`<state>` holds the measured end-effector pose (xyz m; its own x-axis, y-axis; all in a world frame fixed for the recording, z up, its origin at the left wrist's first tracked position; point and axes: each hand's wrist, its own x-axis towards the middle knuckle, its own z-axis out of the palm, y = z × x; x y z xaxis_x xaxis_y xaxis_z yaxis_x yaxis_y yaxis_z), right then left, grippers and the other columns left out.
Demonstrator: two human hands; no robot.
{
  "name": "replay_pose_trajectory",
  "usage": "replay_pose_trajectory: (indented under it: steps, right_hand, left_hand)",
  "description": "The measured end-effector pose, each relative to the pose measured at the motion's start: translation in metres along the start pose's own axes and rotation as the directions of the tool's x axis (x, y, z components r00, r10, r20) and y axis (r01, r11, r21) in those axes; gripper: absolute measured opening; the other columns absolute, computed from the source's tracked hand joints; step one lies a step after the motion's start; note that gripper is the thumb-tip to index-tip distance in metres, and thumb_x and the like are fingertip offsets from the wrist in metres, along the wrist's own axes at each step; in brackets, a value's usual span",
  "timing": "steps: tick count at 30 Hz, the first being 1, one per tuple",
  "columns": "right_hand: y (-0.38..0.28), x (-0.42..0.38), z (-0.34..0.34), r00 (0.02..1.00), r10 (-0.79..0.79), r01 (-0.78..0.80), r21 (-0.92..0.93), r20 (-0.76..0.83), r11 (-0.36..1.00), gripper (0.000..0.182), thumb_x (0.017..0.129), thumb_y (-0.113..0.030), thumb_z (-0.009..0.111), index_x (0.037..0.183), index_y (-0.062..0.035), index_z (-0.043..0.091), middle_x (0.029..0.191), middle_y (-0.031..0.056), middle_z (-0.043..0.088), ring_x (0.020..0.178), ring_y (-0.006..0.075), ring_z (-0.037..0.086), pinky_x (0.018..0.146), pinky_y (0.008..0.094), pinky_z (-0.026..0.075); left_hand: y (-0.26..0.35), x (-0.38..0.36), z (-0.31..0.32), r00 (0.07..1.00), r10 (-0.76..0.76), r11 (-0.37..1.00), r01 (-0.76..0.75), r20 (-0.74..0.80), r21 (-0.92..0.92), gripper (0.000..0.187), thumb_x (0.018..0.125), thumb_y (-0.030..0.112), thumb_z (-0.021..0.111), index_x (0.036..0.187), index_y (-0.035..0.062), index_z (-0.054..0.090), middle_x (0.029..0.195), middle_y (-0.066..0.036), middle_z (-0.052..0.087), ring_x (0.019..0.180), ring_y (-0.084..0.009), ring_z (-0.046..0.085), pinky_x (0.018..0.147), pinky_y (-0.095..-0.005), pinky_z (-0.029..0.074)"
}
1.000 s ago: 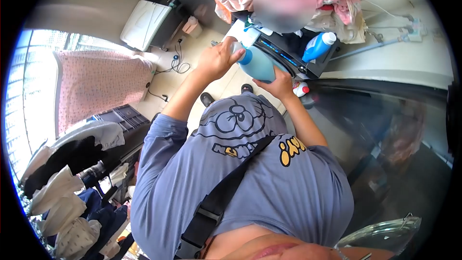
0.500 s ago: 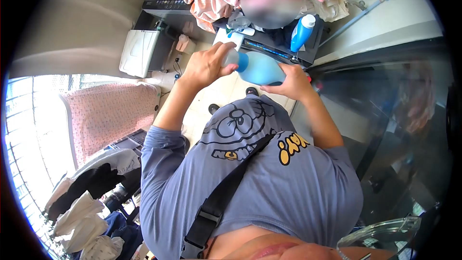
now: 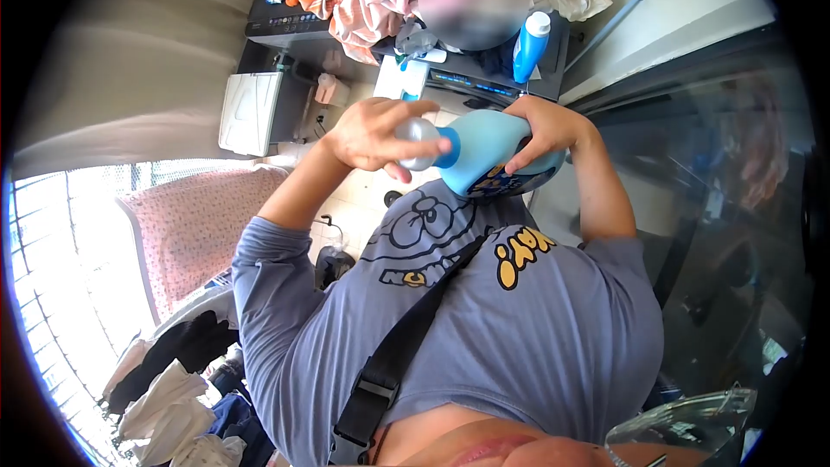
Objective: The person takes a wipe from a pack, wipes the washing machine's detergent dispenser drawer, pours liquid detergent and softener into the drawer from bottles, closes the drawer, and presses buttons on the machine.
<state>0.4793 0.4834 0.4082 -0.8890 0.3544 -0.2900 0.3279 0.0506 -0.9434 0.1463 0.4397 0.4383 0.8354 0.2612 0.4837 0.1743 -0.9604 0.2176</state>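
Observation:
A large light-blue bottle [image 3: 484,149] lies nearly sideways in front of my chest, its neck pointing left. My right hand [image 3: 545,131] grips its body near the base end, with a dark label partly in view below the fingers. At the other end, my left hand [image 3: 378,140] is around the clear cap [image 3: 418,144], by the blue collar; some of its fingers are stretched over the cap. Beyond, a smaller blue bottle with a white cap [image 3: 530,47] stands upright on a dark machine [image 3: 553,78].
Pink and orange clothes [image 3: 380,0] are heaped on the machines at the top. A white-lidded bin [image 3: 249,112] stands at the left, above a pink patterned cloth [image 3: 194,225]. More clothes [image 3: 169,406] hang lower left. A dark glossy panel [image 3: 735,207] is on the right.
The large bottle has turned so that its label shows and sits slightly further right. My left hand's fingers have spread over the cap. The view has shifted a little.

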Motion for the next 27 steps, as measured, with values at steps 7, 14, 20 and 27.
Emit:
replay_pose_trajectory:
  steps: [7,14,20,27]
  right_hand:
    - [-0.013,0.003,0.022,0.908,-0.09,0.07,-0.062,-0.41,0.996,0.049,0.069,-0.033,0.091,0.102,-0.0005,0.073,0.089,0.0088,0.075,0.083,0.0177,0.069,0.084,0.0314,0.052]
    - [-0.008,0.018,0.037,0.792,-0.231,0.121,-0.226,-0.566,0.967,0.055,0.07,-0.034,0.092,0.107,-0.0011,0.071,0.089,0.0123,0.075,0.079,0.023,0.07,0.079,0.0335,0.054]
    - [0.006,0.028,0.044,0.746,-0.225,-0.034,-0.374,-0.627,0.927,0.063,0.07,-0.045,0.088,0.116,-0.0055,0.069,0.091,0.0171,0.074,0.083,0.038,0.071,0.076,0.0413,0.056]
    - [0.007,0.034,0.056,0.705,-0.235,-0.11,-0.43,-0.669,0.896,0.062,0.071,-0.049,0.087,0.111,-0.0059,0.069,0.087,0.0171,0.073,0.08,0.038,0.071,0.073,0.0437,0.056]
  left_hand:
    - [0.018,-0.01,0.043,0.576,-0.684,0.716,0.65,-0.448,-0.256,0.057,0.112,0.034,0.027,0.141,-0.009,0.051,0.125,-0.028,0.066,0.111,-0.0352,0.069,0.096,-0.0382,0.052]
    - [0.026,-0.006,0.048,0.252,-0.918,0.394,0.68,-0.307,-0.618,0.051,0.113,0.028,0.031,0.153,-0.0027,0.037,0.111,-0.013,0.067,0.085,-0.0158,0.065,0.083,-0.0305,0.053]
    - [0.017,-0.038,0.052,0.077,-0.99,0.14,0.378,-0.12,-0.915,0.044,0.108,0.018,0.05,0.15,0.0075,0.043,0.085,0.002,0.057,0.063,-0.0041,0.048,0.052,-0.0195,0.039]
    - [0.029,-0.042,0.038,-0.085,-0.969,-0.247,0.274,0.232,-0.93,0.046,0.11,0.036,0.04,0.136,0.0035,0.057,0.068,0.006,0.038,0.054,-0.0036,0.029,0.048,-0.0203,0.021]
